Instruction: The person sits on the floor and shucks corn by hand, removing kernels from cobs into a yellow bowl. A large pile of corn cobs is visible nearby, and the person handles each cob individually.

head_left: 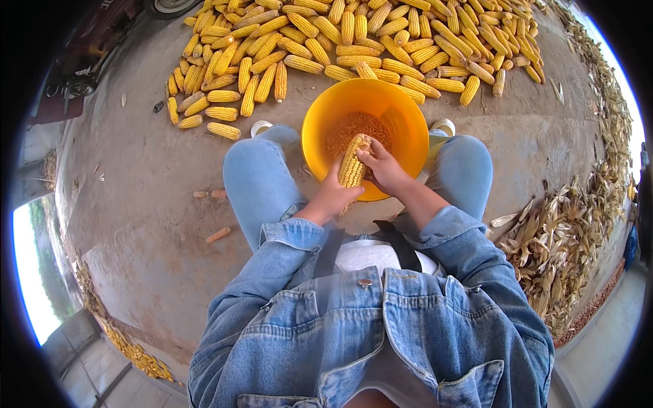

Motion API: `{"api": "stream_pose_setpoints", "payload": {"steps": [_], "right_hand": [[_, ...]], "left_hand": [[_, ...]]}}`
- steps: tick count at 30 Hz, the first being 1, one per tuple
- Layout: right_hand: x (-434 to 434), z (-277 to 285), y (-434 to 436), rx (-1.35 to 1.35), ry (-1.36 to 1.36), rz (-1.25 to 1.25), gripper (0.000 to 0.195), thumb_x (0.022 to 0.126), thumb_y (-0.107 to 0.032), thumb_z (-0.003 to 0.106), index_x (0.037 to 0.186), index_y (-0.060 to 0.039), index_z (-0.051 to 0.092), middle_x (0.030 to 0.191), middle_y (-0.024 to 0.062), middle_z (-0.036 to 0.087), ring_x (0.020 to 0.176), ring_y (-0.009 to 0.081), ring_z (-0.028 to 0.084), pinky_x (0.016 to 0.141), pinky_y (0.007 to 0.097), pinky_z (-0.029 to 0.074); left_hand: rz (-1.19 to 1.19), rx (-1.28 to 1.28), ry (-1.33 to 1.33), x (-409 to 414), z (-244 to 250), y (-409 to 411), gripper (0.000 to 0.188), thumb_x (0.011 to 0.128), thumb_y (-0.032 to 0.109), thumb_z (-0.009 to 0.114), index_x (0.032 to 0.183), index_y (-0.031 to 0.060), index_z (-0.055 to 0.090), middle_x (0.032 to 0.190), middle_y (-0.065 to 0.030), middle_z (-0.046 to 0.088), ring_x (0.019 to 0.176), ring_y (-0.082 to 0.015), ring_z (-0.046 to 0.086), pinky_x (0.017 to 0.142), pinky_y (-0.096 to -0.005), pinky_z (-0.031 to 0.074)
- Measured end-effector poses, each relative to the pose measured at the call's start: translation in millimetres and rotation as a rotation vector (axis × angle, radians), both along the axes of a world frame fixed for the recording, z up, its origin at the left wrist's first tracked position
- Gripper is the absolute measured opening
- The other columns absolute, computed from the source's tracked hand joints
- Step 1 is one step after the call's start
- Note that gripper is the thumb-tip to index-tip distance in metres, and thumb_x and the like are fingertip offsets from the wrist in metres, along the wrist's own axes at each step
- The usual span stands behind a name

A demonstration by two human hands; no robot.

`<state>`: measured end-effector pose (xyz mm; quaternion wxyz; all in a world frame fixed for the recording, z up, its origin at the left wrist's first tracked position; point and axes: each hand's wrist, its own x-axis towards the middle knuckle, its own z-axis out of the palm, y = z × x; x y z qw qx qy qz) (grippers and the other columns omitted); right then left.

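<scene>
An ear of yellow corn (pixel 352 166) is held slantwise over the near side of a yellow plastic bucket (pixel 316 122). My left hand (pixel 332 191) wraps its lower part, with the fingers mostly hidden behind the cob. At the upper end, my right hand (pixel 383 167) grips the ear from the right, its thumb pressed on the kernels. Some kernels are gone beside that thumb, where a reddish patch shows. Loose corn kernels (pixel 357 127) cover the bucket's bottom. The bucket stands on the floor between my knees.
A large heap of husked corn ears (pixel 357 46) lies beyond the bucket. Dry corn husks (pixel 556 250) are piled along the right. Bare cobs (pixel 218 234) lie on the concrete floor (pixel 153 204) to my left. A vehicle wheel (pixel 171 5) is at the upper left.
</scene>
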<state>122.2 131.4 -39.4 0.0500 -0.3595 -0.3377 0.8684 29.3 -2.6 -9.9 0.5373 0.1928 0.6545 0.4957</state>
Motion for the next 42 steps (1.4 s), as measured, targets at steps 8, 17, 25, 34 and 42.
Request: {"api": "stream_pose_setpoints", "payload": {"steps": [8,17,25,34,42], "right_hand": [[-0.1,-1.7,-1.9,0.088,-0.009,0.032,0.06,0.096,-0.02,0.06,0.145,-0.0068,0.026,0.128,0.0105,0.05,0.114,0.022,0.056,0.093,0.0391,0.051],[2.0,0.0,2.9,0.177,-0.054,0.117,0.057,0.098,-0.024,0.057,0.144,-0.0059,0.029,0.129,0.0115,0.051,0.114,0.0218,0.056,0.096,0.0388,0.05],[1.3,-1.7,-0.4,0.002,0.073,0.039,0.059,0.098,-0.025,0.057,0.145,-0.0042,0.029,0.133,0.013,0.049,0.12,0.0234,0.053,0.097,0.0387,0.048],[-1.8,-6.1,1.1,0.014,-0.027,0.035,0.063,0.097,-0.025,0.058,0.147,-0.005,0.025,0.134,0.014,0.047,0.118,0.0228,0.053,0.097,0.0388,0.048],[1.4,-2.6,-5.2,0.077,0.05,0.081,0.064,0.098,-0.021,0.056,0.149,-0.0066,0.021,0.133,0.014,0.048,0.119,0.0223,0.053,0.097,0.0382,0.048]], "left_hand": [[-0.005,-0.007,-0.038,-1.4,-3.7,1.1,0.089,0.076,0.004,0.07,0.15,0.0032,0.02,0.131,-0.0151,0.049,0.115,-0.0213,0.054,0.092,-0.0308,0.048],[-0.003,-0.014,-0.005,-1.2,-1.5,1.0,0.088,0.076,0.003,0.071,0.149,0.0036,0.022,0.126,-0.0139,0.051,0.106,-0.0202,0.058,0.083,-0.0297,0.052],[0.049,-0.05,-0.175,-6.5,1.3,1.4,0.085,0.079,0.004,0.07,0.15,0.0075,0.023,0.12,-0.0113,0.054,0.099,-0.0187,0.06,0.077,-0.0288,0.053],[0.002,0.002,-0.089,-2.5,-9.1,-0.3,0.081,0.083,0.004,0.068,0.15,0.0107,0.023,0.118,-0.009,0.055,0.094,-0.0157,0.059,0.073,-0.0283,0.052],[0.052,-0.015,-0.177,-4.2,-4.8,1.8,0.084,0.083,0.003,0.068,0.151,0.0104,0.02,0.122,-0.009,0.054,0.1,-0.0168,0.059,0.077,-0.0284,0.052]]}}
